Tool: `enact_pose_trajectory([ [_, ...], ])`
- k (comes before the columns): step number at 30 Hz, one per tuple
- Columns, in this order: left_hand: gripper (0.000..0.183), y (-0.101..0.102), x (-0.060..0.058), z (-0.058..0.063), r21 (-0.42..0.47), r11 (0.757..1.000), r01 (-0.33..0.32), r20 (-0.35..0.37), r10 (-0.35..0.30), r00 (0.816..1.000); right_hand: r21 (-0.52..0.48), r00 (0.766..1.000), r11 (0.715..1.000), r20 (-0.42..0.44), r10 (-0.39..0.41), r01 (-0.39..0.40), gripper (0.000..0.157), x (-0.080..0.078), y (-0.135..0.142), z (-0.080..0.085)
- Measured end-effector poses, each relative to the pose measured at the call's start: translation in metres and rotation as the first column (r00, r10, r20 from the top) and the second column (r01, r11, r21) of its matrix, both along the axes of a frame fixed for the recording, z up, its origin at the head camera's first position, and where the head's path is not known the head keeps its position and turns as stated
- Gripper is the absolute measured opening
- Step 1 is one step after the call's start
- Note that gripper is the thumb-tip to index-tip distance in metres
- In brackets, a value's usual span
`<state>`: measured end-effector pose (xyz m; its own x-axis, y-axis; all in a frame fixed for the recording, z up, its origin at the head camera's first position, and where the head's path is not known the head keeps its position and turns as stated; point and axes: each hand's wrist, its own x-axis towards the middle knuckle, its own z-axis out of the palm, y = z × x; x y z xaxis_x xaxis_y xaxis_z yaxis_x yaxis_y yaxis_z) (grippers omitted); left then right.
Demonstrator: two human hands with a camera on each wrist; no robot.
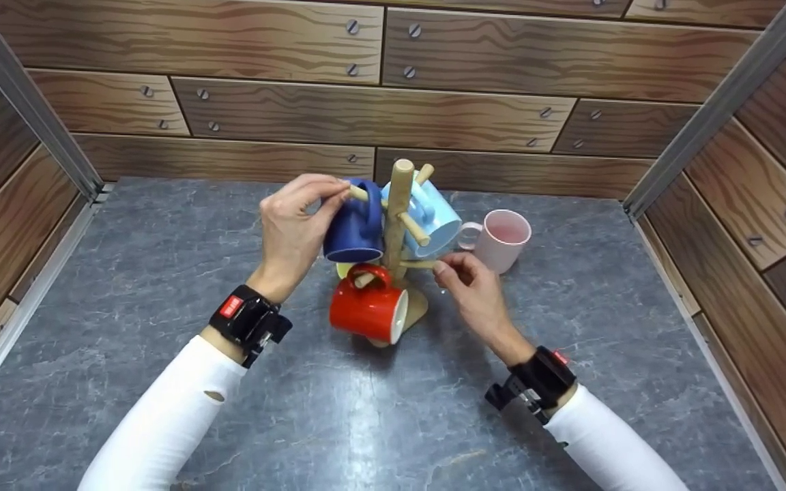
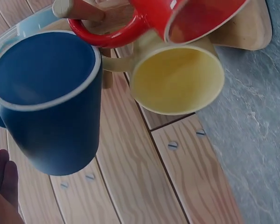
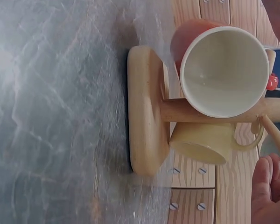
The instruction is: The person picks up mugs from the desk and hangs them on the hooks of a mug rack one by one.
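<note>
A wooden mug tree [image 1: 400,187] stands upright mid-table, with several mugs on its pegs. My left hand [image 1: 294,225] pinches the tip of the upper left peg, where a dark blue mug [image 1: 348,235] hangs by its handle. Lower right, my right hand [image 1: 471,290] pinches the end of a bare peg [image 1: 419,264] between thumb and fingers. A red mug [image 1: 366,310] hangs low at the front. Behind it, mostly hidden in the head view, hangs a yellow mug [image 2: 177,81]. A light blue mug [image 1: 442,221] hangs at the back right.
A pink mug [image 1: 502,245] stands upright on the grey marbled table [image 1: 284,423], just beyond my right hand, its handle toward the mug tree. Wood-patterned walls [image 1: 284,112] with metal corner posts [image 1: 707,102] enclose the table at the back and sides.
</note>
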<state>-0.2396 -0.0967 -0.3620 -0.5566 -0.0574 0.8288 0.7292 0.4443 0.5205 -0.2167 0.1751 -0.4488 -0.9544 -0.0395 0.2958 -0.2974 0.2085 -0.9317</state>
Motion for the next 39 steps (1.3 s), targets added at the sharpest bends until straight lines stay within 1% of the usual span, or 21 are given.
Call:
enact_pose_trajectory([
  [7, 0.009, -0.004, -0.006, 0.001, 0.009, 1.000, -0.018, 0.024, 0.017, 1.000, 0.016, 1.000, 1.000, 0.001, 0.011, -0.011, 0.013, 0.007, -0.006, 0.001],
  [10, 0.009, -0.005, -0.007, 0.001, 0.015, 1.000, -0.012, 0.021, 0.011, 1.000, 0.019, 1.000, 1.000, 0.001, 0.010, -0.010, 0.014, 0.008, -0.008, 0.002],
  [16, 0.012, -0.007, -0.007, 0.000, -0.014, 1.000, -0.014, -0.002, 0.014, 1.000, 0.037, 1.000, 0.999, 0.011, 0.023, -0.023, 0.016, 0.007, -0.002, 0.001],
  [19, 0.019, -0.010, -0.005, -0.003, -0.036, 0.999, -0.009, -0.006, 0.009, 1.000, 0.041, 1.000, 0.999, 0.015, 0.022, -0.023, 0.019, 0.006, 0.006, -0.001],
  [21, 0.027, -0.013, -0.003, -0.006, -0.049, 0.999, 0.000, 0.000, 0.000, 1.000, 0.054, 1.000, 0.999, 0.016, 0.005, -0.006, 0.020, 0.005, 0.013, -0.002],
  [24, 0.040, -0.021, -0.001, -0.013, -0.071, 0.997, 0.009, 0.023, -0.007, 1.000, 0.084, 0.999, 0.996, 0.016, -0.033, 0.031, 0.022, 0.003, 0.026, -0.001],
  [26, 0.045, -0.029, 0.000, -0.018, -0.099, 0.995, 0.008, 0.045, -0.003, 0.999, 0.108, 0.998, 0.993, 0.016, -0.057, 0.055, 0.023, 0.001, 0.035, 0.000],
  [30, 0.051, -0.045, 0.003, -0.032, -0.174, 0.985, 0.004, 0.128, 0.019, 0.992, 0.154, 0.996, 0.984, 0.009, -0.094, 0.091, 0.027, -0.004, 0.055, 0.009],
  [33, 0.055, -0.057, 0.006, -0.044, -0.234, 0.972, 0.004, 0.205, 0.045, 0.978, 0.191, 0.993, 0.974, -0.008, -0.119, 0.118, 0.031, -0.008, 0.067, 0.015],
  [35, 0.055, -0.064, 0.008, -0.052, -0.277, 0.961, 0.005, 0.241, 0.064, 0.968, 0.216, 0.989, 0.966, -0.028, -0.142, 0.145, 0.033, -0.012, 0.075, 0.017],
  [37, 0.057, -0.071, 0.009, -0.059, -0.331, 0.944, 0.000, 0.272, 0.095, 0.958, 0.242, 0.984, 0.954, -0.055, -0.167, 0.176, 0.034, -0.015, 0.082, 0.019],
  [39, 0.059, -0.077, 0.011, -0.066, -0.386, 0.923, -0.007, 0.306, 0.135, 0.943, 0.280, 0.978, 0.938, -0.083, -0.191, 0.207, 0.035, -0.020, 0.089, 0.019],
])
